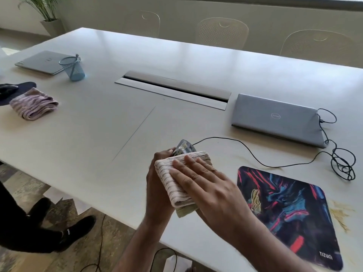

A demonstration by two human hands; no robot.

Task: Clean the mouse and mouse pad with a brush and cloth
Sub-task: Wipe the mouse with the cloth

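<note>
Wired mouse (183, 147) held above the table (88, 134) in the curled fingers of the left hand (159, 185), folded cloth (172, 181) pressed over it by the flat, straight-fingered right hand (208, 185), patterned mouse pad (290, 213) lying just right of the hands, closed laptop (275, 118) set beyond.

mouse pad (290, 214): "TIZUM" in white letters at its near right corner | closed grey laptop (275, 118), right side of table: round Dell logo on lid | second closed laptop (42, 61), far left: lid mark too blurred to read
</note>
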